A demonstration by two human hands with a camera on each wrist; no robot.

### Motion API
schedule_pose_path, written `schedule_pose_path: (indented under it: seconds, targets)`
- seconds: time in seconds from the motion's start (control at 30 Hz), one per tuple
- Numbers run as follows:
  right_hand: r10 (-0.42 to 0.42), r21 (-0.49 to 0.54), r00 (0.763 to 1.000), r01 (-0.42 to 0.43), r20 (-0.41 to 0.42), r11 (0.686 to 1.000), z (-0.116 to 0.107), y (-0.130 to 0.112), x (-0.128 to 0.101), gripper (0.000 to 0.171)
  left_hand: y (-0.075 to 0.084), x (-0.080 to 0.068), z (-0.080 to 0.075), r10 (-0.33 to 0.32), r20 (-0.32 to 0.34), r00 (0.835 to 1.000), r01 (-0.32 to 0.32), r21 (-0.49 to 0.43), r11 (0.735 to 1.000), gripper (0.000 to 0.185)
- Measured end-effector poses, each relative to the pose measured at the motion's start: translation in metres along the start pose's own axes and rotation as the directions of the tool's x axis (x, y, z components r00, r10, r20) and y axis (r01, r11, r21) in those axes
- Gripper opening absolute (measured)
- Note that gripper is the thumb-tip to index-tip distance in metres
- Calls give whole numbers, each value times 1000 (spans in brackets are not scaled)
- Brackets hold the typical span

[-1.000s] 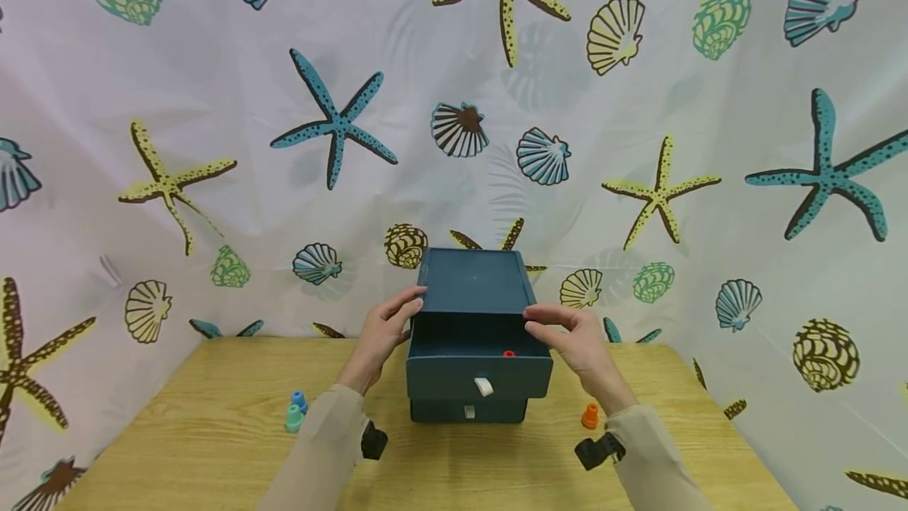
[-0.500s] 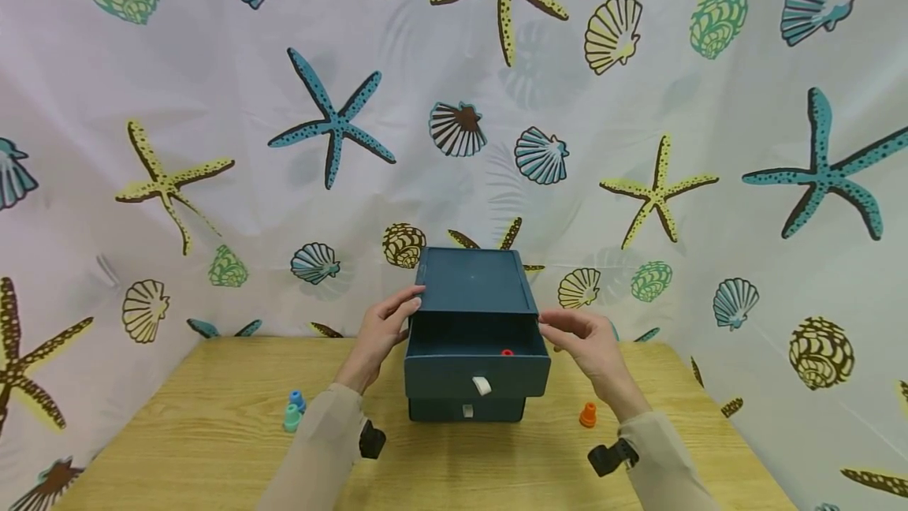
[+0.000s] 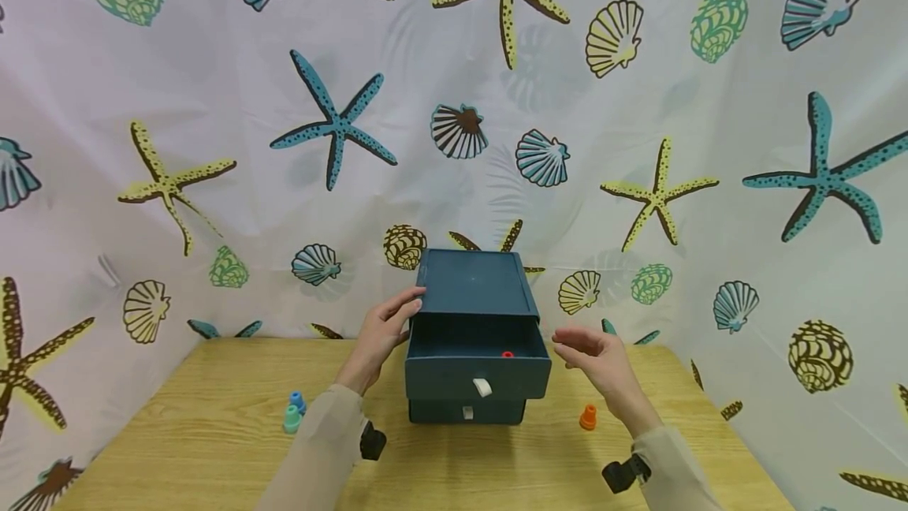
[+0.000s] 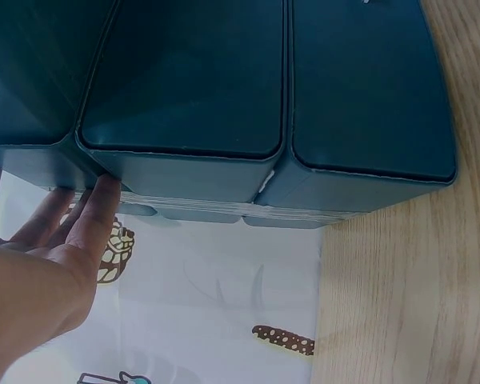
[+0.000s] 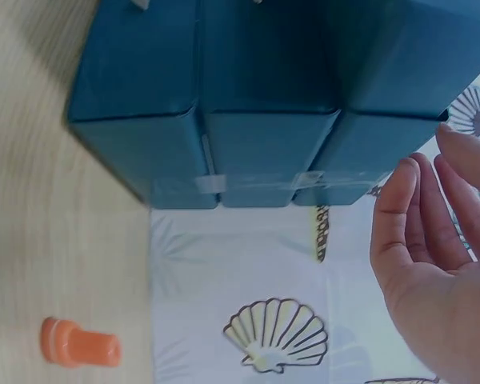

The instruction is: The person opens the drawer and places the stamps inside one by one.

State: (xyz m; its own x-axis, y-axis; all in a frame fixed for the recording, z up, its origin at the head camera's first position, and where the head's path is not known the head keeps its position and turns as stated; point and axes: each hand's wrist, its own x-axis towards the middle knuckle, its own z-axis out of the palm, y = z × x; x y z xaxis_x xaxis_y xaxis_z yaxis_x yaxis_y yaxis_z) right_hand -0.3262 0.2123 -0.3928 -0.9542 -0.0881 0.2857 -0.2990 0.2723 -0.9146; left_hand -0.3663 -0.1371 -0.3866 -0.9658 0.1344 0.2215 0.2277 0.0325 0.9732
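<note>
A dark blue drawer cabinet [image 3: 471,282] stands at the middle of the table. Its upper drawer [image 3: 447,378], with a small white pull tab [image 3: 482,387], is pulled out. Inside this drawer the top of a small red object [image 3: 507,354] shows; the rest is hidden by the drawer front. My left hand [image 3: 376,344] rests its fingers against the cabinet's left side, which the left wrist view shows with the fingertips on the wall. To the right of the cabinet, my right hand [image 3: 603,365] hovers with loosely bent fingers and nothing between them.
On the wooden table [image 3: 213,432], an orange cone-like piece [image 3: 588,417] stands right of the cabinet. A blue piece [image 3: 298,401] and a teal piece [image 3: 292,419] stand at the left. A shell-patterned curtain [image 3: 397,211] hangs behind.
My right hand has left the cabinet's front right corner and moved right, away from it. The left hand and the pulled-out drawer look the same as before.
</note>
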Motion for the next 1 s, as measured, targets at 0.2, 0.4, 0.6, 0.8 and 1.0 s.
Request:
schedule_pose_path:
  seconds: [0.2,0.4,0.6,0.8,1.0]
  targets:
    - [51,-22,999,-51,-2,998,-4,19,-6,37,-4,0,0,18,-6,1000,-18,5,1000,44]
    - [93,-14,995,-93,-18,996,-9,36,-12,37,-3,0,0,13,-3,1000,-13,8,1000,44]
    - [122,-7,992,-122,-30,992,-16,53,-14,38,12,-8,2,0,11,1000,0,13,1000,44]
    - [156,-24,988,-156,-19,987,-23,69,-13,38,27,-15,3,-4,20,1000,3,16,1000,44]
    - [191,-23,981,-191,-22,981,-29,82,-18,38,8,-7,0,0,15,1000,0,10,1000,44]
